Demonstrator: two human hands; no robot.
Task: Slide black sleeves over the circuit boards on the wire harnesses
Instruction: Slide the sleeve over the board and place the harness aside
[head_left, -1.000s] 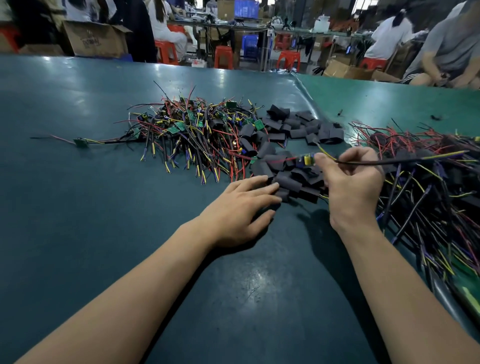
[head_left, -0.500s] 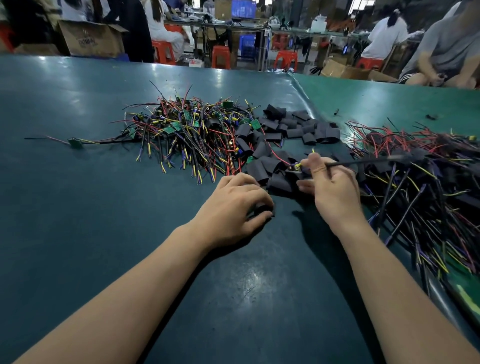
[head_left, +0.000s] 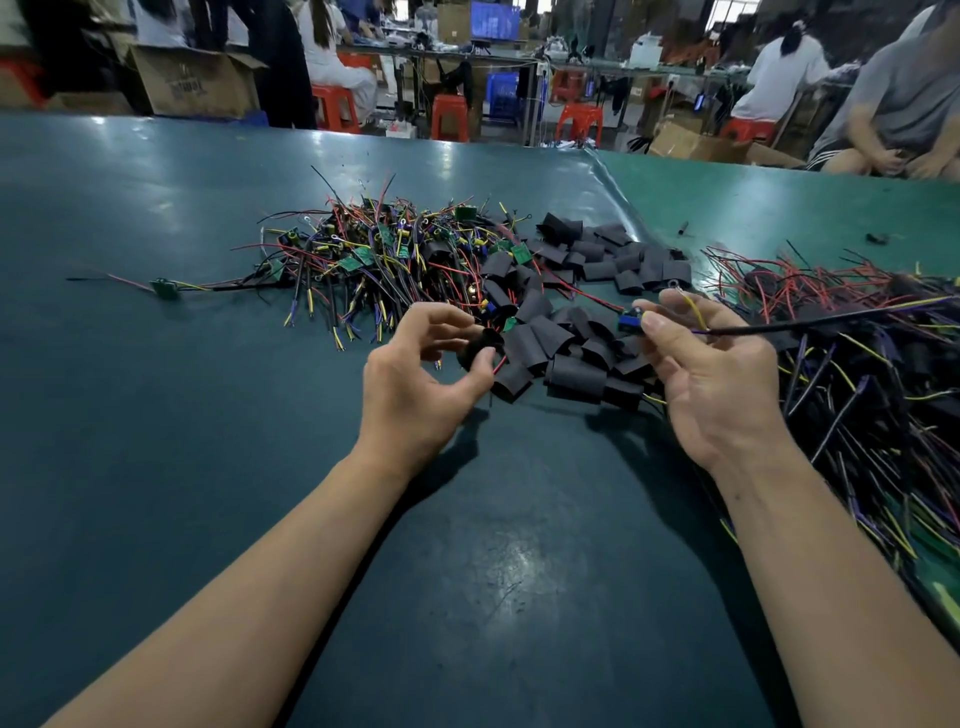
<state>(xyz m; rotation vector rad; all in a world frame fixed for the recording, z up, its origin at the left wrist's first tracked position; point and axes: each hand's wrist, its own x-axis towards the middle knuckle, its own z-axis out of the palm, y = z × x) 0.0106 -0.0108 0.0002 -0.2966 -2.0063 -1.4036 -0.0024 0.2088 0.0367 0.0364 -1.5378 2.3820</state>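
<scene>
My left hand (head_left: 421, 384) is lifted off the table and pinches one black sleeve (head_left: 477, 347) between thumb and fingers. My right hand (head_left: 711, 374) pinches a wire harness at its small circuit board (head_left: 629, 321), which carries a blue part. The harness's black cable (head_left: 810, 323) trails off to the right. A gap remains between the sleeve and the board. Beneath and behind both hands lies a heap of loose black sleeves (head_left: 576, 358). A tangle of bare harnesses with green boards (head_left: 384, 260) sits behind my left hand.
A second pile of harnesses (head_left: 872, 374) covers the green table at the right. One stray harness with a green board (head_left: 166, 287) lies far left. Other people sit at the table's far right and at benches behind. Cardboard boxes and red stools stand beyond the far edge.
My left hand picked a black sleeve from the heap and lifted it. My right hand turned palm-up and drew the harness board closer, toward the sleeve.
</scene>
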